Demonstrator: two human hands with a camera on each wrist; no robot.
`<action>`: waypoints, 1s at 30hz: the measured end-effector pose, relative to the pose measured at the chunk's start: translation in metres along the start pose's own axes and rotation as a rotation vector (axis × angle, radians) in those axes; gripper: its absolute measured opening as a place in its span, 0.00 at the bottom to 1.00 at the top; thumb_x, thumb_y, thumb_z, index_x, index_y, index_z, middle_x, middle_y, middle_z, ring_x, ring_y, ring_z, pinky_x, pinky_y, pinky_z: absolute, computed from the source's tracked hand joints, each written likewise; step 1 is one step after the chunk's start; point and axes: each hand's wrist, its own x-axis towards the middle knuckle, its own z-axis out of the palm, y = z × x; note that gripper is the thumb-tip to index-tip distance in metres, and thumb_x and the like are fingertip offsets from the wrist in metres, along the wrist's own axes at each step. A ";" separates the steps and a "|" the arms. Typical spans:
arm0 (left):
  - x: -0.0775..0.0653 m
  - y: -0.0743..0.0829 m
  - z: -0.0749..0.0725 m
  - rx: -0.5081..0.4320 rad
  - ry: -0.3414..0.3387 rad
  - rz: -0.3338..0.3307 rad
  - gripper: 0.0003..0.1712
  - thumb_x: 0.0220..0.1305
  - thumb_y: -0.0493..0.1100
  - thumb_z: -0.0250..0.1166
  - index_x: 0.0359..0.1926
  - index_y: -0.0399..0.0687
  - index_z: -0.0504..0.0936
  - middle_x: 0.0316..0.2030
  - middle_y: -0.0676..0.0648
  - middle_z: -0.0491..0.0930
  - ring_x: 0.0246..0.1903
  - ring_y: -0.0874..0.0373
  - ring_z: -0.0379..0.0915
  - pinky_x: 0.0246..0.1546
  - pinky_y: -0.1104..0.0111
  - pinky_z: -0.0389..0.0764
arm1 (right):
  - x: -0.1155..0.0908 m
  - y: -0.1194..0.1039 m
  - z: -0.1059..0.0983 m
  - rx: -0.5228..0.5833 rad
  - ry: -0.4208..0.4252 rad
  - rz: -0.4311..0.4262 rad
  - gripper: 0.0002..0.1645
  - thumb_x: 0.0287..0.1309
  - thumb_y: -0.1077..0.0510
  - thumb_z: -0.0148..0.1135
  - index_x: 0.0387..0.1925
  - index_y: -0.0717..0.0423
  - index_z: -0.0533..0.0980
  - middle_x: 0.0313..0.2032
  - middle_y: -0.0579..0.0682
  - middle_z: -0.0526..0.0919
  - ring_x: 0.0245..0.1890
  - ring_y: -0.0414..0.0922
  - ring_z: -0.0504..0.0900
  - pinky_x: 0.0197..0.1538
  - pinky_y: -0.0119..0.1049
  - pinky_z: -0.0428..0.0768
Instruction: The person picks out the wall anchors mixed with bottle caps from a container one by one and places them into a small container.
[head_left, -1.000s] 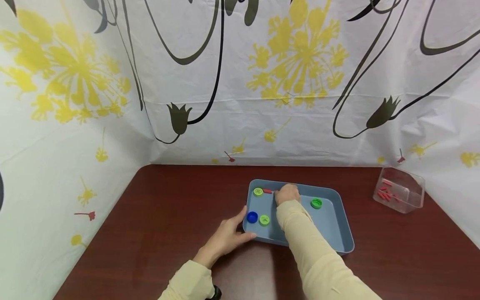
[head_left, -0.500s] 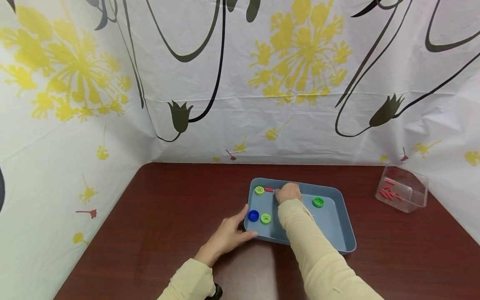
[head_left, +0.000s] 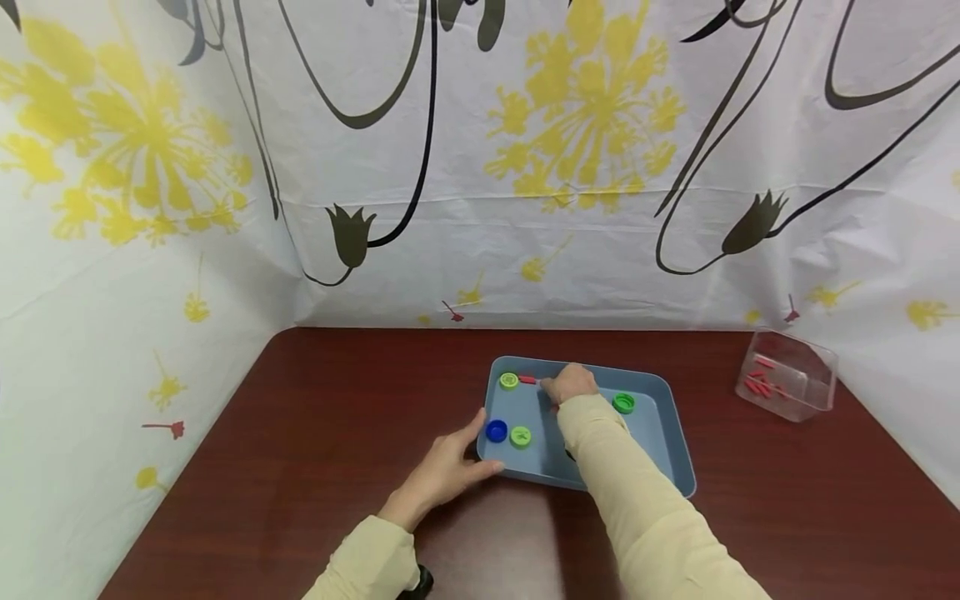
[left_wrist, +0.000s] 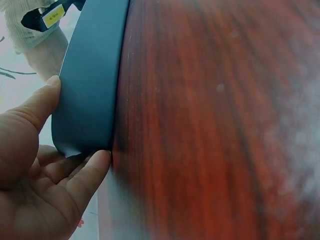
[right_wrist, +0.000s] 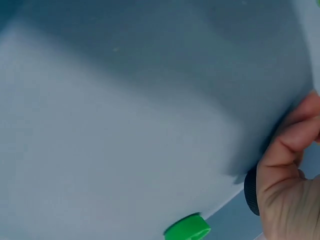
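Observation:
My left hand (head_left: pixel 442 473) holds the near-left corner of a blue-grey tray (head_left: pixel 536 479), thumb and fingers around its outer wall (left_wrist: pixel 92 75). The right hand (head_left: pixel 572 383) reaches into the tray near the back wall, fingers bent. A short red stick (head_left: pixel 528 380) lies just left of its fingertips, beside a lime bottle cap (head_left: pixel 508 381). By that hand in the right wrist view is a black ribbed cap (right_wrist: pixel 251 192). I cannot tell what the right fingertips hold. A blue cap (head_left: pixel 497 431) and another lime cap (head_left: pixel 521 437) sit at the near left; a green cap (head_left: pixel 623 403) lies right of the hand.
A clear plastic box (head_left: pixel 813 392) with several red sticks (head_left: pixel 757 385) stands at the table's back right. The brown table (head_left: pixel 337 400) meets a white patterned sheet (head_left: pixel 420 283) behind and at the sides.
The head view shifts slightly. Both hands stay nearly in place at the tray, and the caps and red stick keep their positions in it.

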 end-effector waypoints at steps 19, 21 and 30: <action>0.001 0.000 0.002 0.014 0.003 -0.027 0.49 0.63 0.54 0.66 0.76 0.42 0.52 0.72 0.36 0.62 0.67 0.44 0.67 0.60 0.51 0.76 | -0.011 -0.005 -0.034 0.093 -0.219 -0.227 0.21 0.59 0.56 0.61 0.14 0.63 0.79 0.09 0.52 0.77 0.13 0.47 0.78 0.22 0.37 0.77; 0.001 0.000 0.002 0.016 0.000 -0.037 0.49 0.63 0.55 0.66 0.76 0.43 0.52 0.72 0.37 0.61 0.68 0.44 0.65 0.62 0.50 0.74 | -0.014 -0.004 -0.041 0.105 -0.214 -0.274 0.24 0.58 0.57 0.61 0.08 0.58 0.74 0.10 0.54 0.78 0.16 0.51 0.81 0.24 0.40 0.80; 0.001 0.001 0.003 0.031 0.020 -0.034 0.49 0.63 0.55 0.67 0.76 0.42 0.53 0.72 0.37 0.61 0.70 0.43 0.62 0.65 0.48 0.71 | -0.020 0.010 -0.067 0.195 -0.179 -0.368 0.25 0.61 0.58 0.57 0.09 0.53 0.66 0.09 0.47 0.72 0.22 0.51 0.86 0.35 0.46 0.87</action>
